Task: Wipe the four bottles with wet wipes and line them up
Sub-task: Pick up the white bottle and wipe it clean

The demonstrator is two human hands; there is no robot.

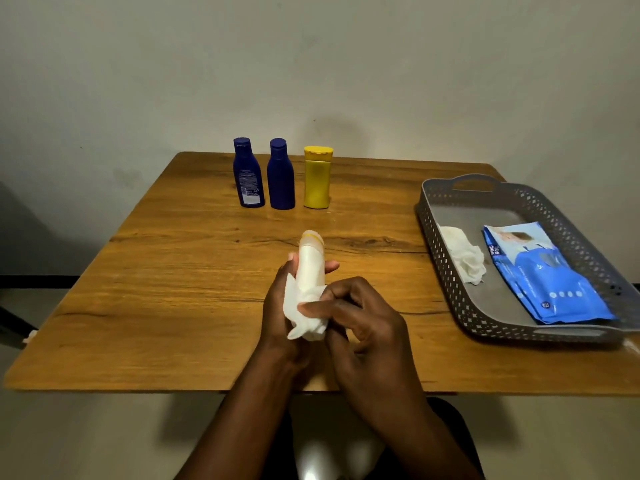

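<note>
The white bottle is held above the near middle of the wooden table, cap end pointing away from the person, its lower end wrapped in a white wet wipe. The left hand grips the bottle from beneath and the left, with fingertips showing on either side of its body. The right hand has its fingers curled round the wipe at the bottle's base, the thumb pressing across the crumpled cloth. Toward the far edge of the table three bottles stand upright in a row, close together but apart: a dark blue bottle with its printed label facing the camera, a second dark blue bottle, and a yellow bottle to their right. At the right side of the table sits a grey perforated tray with handles; inside lie a crumpled used wipe and, just beside it, a blue pack of wet wipes.
</note>
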